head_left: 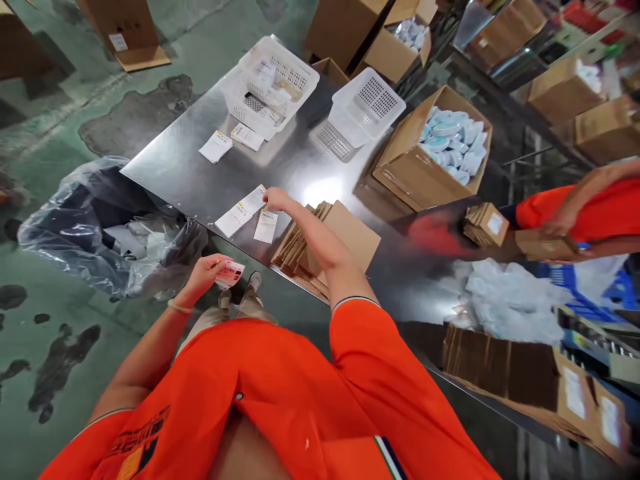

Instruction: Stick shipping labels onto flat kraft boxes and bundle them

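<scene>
My left hand (206, 275) is closed on a pink-and-white printed card (231, 273), held in the air beyond the metal table's near edge. Over the table (200, 183), my right hand (276, 199) has its fingers together at the top of a small white label card (266, 226). Whether it grips that card or only touches it is too small to tell. Just left of it lies a row of white cards with yellow marks (240, 212). Flat folded brown cartons (345, 237) are stacked under my right forearm. Two more card stacks (216, 147) (247, 137) lie farther back.
White plastic baskets (300, 73) (350, 123) stand at the back, beside an open carton (410, 170) of wrapped items. A plastic-lined waste bin (65, 233) is at the left. At the right, another person's hand (561, 221) holds a small box near plastic bags (515, 300).
</scene>
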Motion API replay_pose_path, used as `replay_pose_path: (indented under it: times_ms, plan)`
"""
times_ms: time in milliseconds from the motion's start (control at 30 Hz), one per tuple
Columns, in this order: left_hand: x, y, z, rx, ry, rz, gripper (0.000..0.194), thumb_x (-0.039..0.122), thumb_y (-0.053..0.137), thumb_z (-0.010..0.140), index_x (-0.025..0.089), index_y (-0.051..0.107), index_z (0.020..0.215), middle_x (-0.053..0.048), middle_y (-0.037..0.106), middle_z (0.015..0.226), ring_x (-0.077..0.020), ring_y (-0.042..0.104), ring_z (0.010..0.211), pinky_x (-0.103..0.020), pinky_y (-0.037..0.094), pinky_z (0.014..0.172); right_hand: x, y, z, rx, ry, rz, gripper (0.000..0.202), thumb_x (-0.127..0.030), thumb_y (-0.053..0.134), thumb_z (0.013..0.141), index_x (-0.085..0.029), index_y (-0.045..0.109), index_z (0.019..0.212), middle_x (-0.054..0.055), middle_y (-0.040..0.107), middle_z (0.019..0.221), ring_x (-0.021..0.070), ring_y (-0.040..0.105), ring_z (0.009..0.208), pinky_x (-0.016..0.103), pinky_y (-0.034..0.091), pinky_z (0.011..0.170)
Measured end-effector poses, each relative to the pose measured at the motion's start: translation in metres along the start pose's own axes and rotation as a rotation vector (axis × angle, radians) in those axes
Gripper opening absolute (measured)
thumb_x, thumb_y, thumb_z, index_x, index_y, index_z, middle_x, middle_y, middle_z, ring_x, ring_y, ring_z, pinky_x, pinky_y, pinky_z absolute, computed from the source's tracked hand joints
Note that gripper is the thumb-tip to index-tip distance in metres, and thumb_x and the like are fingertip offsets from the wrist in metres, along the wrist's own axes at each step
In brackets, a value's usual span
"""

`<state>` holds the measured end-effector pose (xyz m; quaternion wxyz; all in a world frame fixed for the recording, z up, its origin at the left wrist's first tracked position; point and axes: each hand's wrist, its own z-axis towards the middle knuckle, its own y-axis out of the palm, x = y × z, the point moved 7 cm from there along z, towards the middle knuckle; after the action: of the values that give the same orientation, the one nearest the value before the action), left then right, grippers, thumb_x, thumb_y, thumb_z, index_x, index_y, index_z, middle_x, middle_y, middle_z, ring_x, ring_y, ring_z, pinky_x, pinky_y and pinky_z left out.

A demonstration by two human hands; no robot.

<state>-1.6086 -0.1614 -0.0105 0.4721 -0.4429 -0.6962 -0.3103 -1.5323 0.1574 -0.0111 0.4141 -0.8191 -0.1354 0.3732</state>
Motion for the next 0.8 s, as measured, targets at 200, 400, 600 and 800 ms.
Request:
replay_pose_path:
  times_ms: [200, 400, 600, 800]
  plan:
    - [0.036, 0.006, 0.011, 0.057, 0.176, -0.079, 0.054, 0.065, 0.083, 0.080, 0.016, 0.081, 0.103, -0.010, 0.083, 0.094, -0.0254, 0.076, 0.086, -0.035, 0.061, 0.078, -0.076, 0.097, -0.146, -0.289, -0.240, 0.619, 0.032, -0.031, 0.095, 0.066, -0.017, 0.079, 0.090, 0.000, 0.079, 0.091, 0.0218, 0.071, 0.091, 0.032, 0.057, 0.088]
    - [0.038, 0.043, 0.026, -0.317, 0.151, -0.078, 0.081, 0.070, 0.095, 0.064, 0.012, 0.080, 0.118, -0.014, 0.084, 0.099, -0.0324, 0.079, 0.099, -0.045, 0.063, 0.093, -0.041, 0.086, -0.188, 0.333, 0.071, 1.128, 0.038, -0.052, 0.089, 0.076, -0.021, 0.069, 0.085, -0.005, 0.061, 0.065, 0.0130, 0.052, 0.059, 0.026, 0.050, 0.059]
    - [0.045, 0.075, 0.012, -0.440, 0.133, 0.077, 0.075, 0.076, 0.094, 0.061, 0.013, 0.087, 0.101, -0.013, 0.086, 0.099, -0.0347, 0.078, 0.096, -0.049, 0.063, 0.095, -0.013, 0.055, -0.217, 0.617, 0.121, 1.085, 0.052, -0.065, 0.087, 0.082, -0.023, 0.070, 0.108, -0.001, 0.069, 0.079, 0.0172, 0.063, 0.069, 0.031, 0.059, 0.066]
    - [0.074, 0.101, -0.011, -0.531, 0.394, 0.315, 0.051, 0.064, 0.074, 0.089, 0.014, 0.083, 0.095, -0.008, 0.082, 0.089, -0.0245, 0.072, 0.085, -0.034, 0.058, 0.082, -0.043, 0.047, -0.287, 0.780, -0.098, 0.576, 0.041, -0.060, 0.079, 0.095, -0.027, 0.082, 0.118, 0.013, 0.079, 0.130, 0.0326, 0.068, 0.134, 0.054, 0.053, 0.119]
